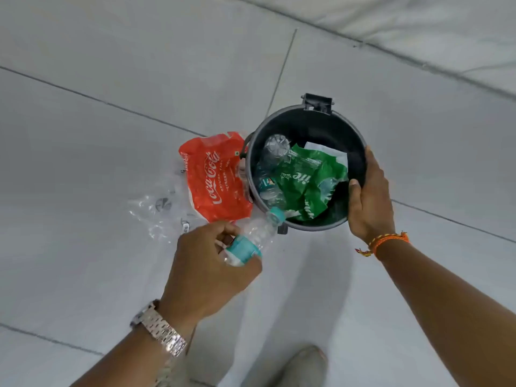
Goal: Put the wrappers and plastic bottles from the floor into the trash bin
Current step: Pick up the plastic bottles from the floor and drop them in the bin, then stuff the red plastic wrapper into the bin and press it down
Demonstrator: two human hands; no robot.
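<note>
Several pale grey tiles [83,135] cover the floor. Clear plastic film [156,208] and a red wrapper [215,180] lie left of the black trash bin [360,135]. Left hand [206,272] clasps a plastic bottle [251,238], cap angled up-right over the rim; right hand [368,199] grips that rim.

A clear plastic bottle [252,236] with a teal cap and label tilts cap-first over the near rim of the black trash bin [360,163], which holds a green wrapper [310,182] and two clear bottles [272,163]. A red Coca-Cola wrapper [215,180] and clear plastic wrap [159,210] lie on the floor just left.
</note>
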